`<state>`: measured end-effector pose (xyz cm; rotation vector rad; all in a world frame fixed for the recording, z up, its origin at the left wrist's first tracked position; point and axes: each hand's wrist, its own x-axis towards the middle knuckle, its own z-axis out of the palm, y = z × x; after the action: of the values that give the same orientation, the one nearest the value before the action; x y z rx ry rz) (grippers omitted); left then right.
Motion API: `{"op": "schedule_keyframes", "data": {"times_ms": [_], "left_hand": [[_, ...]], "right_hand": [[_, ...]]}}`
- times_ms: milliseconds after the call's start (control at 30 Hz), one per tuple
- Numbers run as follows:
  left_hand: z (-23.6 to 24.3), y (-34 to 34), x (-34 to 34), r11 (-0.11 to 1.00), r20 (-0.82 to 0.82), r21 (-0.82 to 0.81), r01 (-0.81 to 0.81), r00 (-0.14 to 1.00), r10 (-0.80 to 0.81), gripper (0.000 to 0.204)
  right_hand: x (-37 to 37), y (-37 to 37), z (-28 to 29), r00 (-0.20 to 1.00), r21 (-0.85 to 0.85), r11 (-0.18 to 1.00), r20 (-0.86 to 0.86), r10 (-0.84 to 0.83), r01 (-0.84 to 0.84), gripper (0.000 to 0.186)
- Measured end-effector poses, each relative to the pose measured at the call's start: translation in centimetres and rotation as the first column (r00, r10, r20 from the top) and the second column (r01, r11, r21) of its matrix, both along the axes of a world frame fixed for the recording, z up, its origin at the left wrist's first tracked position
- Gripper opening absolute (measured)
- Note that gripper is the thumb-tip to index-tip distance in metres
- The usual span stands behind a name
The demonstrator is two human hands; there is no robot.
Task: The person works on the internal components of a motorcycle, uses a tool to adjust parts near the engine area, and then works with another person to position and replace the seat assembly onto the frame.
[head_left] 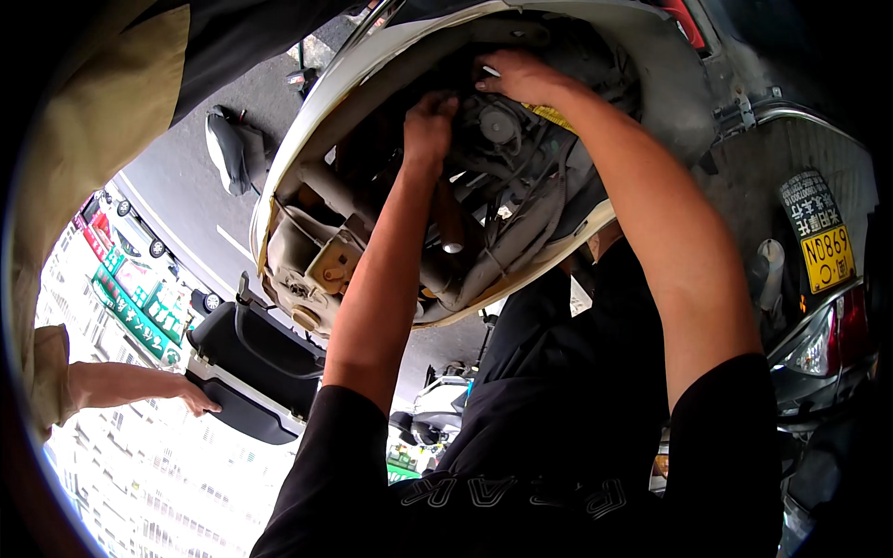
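Left hand (430, 128) curled fist-like; can't tell if it grips anything. Right hand (516, 78) half-curled, short white stick (491, 72) between fingers, long axis slanting. Round engine part (499, 124) just right of left hand, below right. Scooter shell (674, 88) surrounds all; capped pale tank (340, 255) at left end, contents hidden.

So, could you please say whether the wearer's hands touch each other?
Apart: the head view shows a dark gap between left hand and right hand.

Two hands (429, 126), one co-worker's hand (197, 395), one white stick (491, 72) and one licence plate (826, 259) show.
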<state>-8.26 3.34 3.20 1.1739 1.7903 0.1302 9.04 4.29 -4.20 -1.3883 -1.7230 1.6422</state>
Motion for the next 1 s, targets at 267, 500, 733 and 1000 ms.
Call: {"op": "schedule_keyframes", "data": {"times_ms": [267, 500, 733, 1000], "left_hand": [[-1.5, -1.0, -0.3, 0.991, 0.168, 0.032, -0.127, 0.978, 0.12, 0.021], [-1.6, -1.0, -0.1, 0.991, 0.152, 0.029, -0.134, 0.98, 0.128, 0.023], [-0.8, 0.1, -0.1, 0.985, 0.024, 0.094, 0.143, 0.989, -0.146, 0.024], [0.0, 1.6, -0.7, 0.931, -0.154, -0.03, 0.363, 0.919, -0.363, 0.03]], "right_hand": [[0.1, 0.2, 0.0, 0.997, -0.005, 0.999, 0.069, 0.046, -0.045, 0.023], [0.1, 0.5, 0.0, 0.999, -0.015, 0.999, 0.013, 0.042, -0.042, 0.027], [0.1, 0.5, -0.3, 0.999, -0.023, 0.998, 0.0, 0.052, -0.051, 0.029], [0.0, 0.5, -0.5, 1.0, -0.01, 0.999, 0.009, 0.03, -0.03, 0.022]]}}
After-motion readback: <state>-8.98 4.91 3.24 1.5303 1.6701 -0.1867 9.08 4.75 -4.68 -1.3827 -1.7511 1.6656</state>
